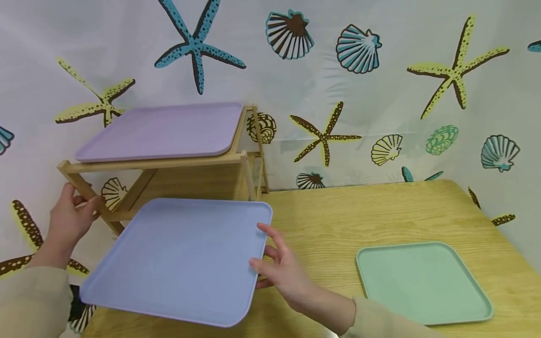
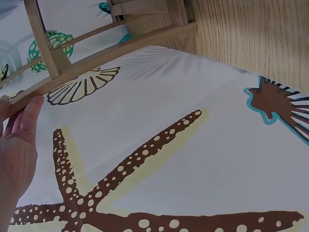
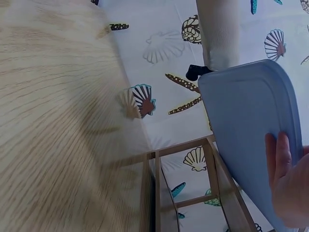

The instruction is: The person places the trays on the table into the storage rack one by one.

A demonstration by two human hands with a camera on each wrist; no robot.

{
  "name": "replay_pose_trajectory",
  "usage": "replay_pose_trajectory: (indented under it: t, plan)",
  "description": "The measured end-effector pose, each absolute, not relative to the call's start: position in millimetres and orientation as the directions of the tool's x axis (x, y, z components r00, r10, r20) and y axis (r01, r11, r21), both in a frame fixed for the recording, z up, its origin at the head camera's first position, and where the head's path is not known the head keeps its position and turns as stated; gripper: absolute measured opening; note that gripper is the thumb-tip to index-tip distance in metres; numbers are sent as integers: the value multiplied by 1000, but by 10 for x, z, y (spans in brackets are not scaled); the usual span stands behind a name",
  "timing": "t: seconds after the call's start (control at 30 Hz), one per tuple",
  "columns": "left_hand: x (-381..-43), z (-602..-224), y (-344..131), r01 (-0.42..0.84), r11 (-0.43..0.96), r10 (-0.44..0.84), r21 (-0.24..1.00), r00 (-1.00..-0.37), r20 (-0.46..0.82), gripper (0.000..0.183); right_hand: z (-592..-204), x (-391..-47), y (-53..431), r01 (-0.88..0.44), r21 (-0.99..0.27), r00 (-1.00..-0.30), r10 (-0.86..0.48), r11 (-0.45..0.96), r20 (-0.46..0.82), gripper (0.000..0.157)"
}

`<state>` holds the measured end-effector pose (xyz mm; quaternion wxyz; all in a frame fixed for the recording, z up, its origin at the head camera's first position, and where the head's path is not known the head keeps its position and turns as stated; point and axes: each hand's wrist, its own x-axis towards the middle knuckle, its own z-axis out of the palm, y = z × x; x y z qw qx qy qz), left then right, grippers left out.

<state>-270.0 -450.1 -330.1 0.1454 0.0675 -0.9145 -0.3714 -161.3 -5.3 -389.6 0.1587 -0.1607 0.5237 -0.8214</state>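
Head view: my right hand point(image 1: 284, 270) pinches the blue tray point(image 1: 181, 258) by its edge. My left hand point(image 1: 72, 216) grips the wooden rack point(image 1: 156, 163) by its left post.

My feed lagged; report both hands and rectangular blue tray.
Left hand grips light wooden rack. Right hand holds rectangular blue tray by right edge. Rectangular green tray off right, seemingly no obstacle.
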Motion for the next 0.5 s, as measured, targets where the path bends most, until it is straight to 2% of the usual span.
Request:
replay_pose_trajectory:
  t: [0.5]
  plan:
    - [-2701,-3284,-4485,-67,708,-272,703,-945,184,49,-3785,-1758,-603,70,-913,-943,-325,-403,72,66]
